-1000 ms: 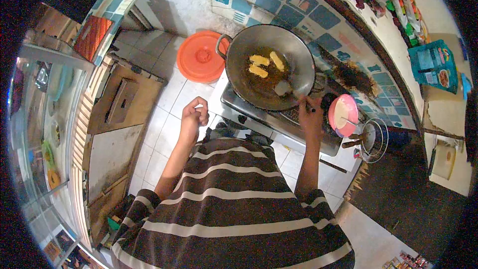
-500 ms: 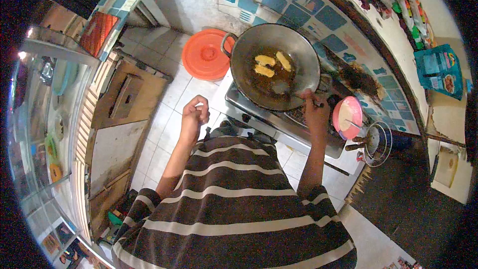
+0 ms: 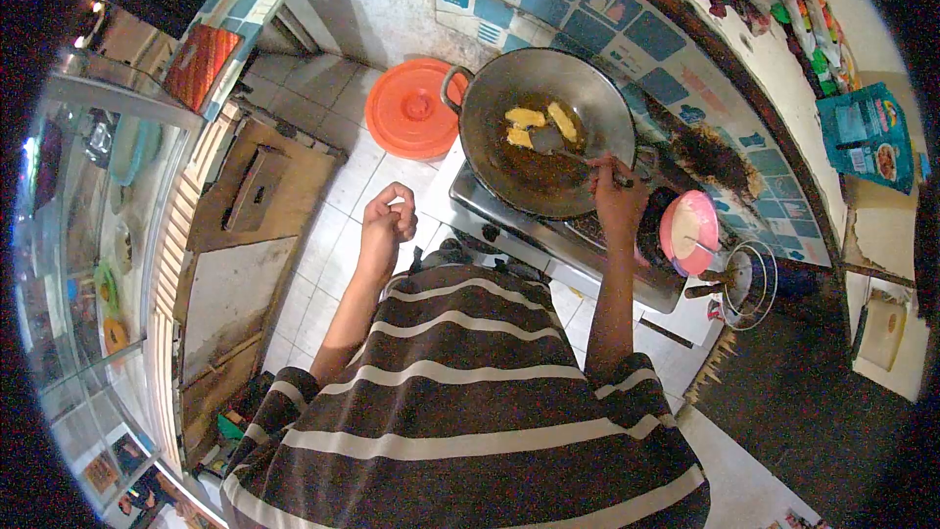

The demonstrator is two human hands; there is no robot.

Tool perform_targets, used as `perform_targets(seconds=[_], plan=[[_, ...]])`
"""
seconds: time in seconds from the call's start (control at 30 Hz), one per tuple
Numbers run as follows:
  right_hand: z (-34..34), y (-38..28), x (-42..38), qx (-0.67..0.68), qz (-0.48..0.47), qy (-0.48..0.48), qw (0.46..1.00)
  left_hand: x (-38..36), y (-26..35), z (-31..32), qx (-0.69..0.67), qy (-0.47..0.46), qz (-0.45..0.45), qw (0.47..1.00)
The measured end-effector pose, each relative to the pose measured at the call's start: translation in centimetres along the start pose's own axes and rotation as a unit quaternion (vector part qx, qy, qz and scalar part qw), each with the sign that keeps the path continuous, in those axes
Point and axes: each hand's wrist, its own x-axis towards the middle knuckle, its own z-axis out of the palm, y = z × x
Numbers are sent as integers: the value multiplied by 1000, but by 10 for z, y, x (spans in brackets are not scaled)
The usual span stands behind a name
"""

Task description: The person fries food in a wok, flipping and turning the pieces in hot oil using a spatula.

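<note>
golden pieces (image 3: 562,122) in brown oil (image 3: 526,167)

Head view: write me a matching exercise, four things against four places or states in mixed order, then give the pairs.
Column one
1. Round orange plastic lid
2. Round pink bowl
3. Yellow oblong food pieces
4. Bare right hand

Column two
A. Inside the round grey metal wok
B. Gripping a grey cooking utensil
C. Containing a pale mixture
D. Beside the wok's looped left handle

Pairs: 1-D, 2-C, 3-A, 4-B
</note>
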Motion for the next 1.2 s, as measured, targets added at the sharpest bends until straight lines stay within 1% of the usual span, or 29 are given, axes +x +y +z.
perform_targets(seconds=[0.07,0.1,0.2,0.4,0.5,0.6,0.67,0.7,0.8,0.9,1.03,1.1,1.13,1.2], plan=[[8,21,7,-52,-15,21,998,0,0,-1,-12,-1,0,1000],[11,15,6,-78,-23,32,996,0,-1,-2,-18,-2,-1,1000],[5,-6,-3,-11,46,-12,999,2,-2,-5,21,-19,6,1000],[5,-12,-3,-6,55,-18,998,3,-2,-5,38,-31,29,998],[7,-13,1,-22,45,-22,999,5,-4,-8,47,-32,21,998],[10,-9,9,-20,65,-52,996,5,-3,-9,34,-42,31,998],[22,16,22,33,23,-36,999,4,2,-4,11,-20,11,1000],[25,14,25,61,2,-27,998,4,5,-3,0,-8,1,1000],[25,6,23,62,55,-45,996,5,6,-4,-4,-11,-3,1000],[26,15,32,19,12,-51,998,6,5,-5,-14,-12,0,1000],[26,19,38,41,7,-34,999,7,5,-3,-21,-8,8,1000],[21,18,41,31,15,-42,999,10,2,-6,28,-23,21,999],[22,26,47,22,-2,-29,999,11,2,-7,52,-31,27,998],[25,43,58,4,-35,-4,999,11,2,-6,36,-28,24,999]])
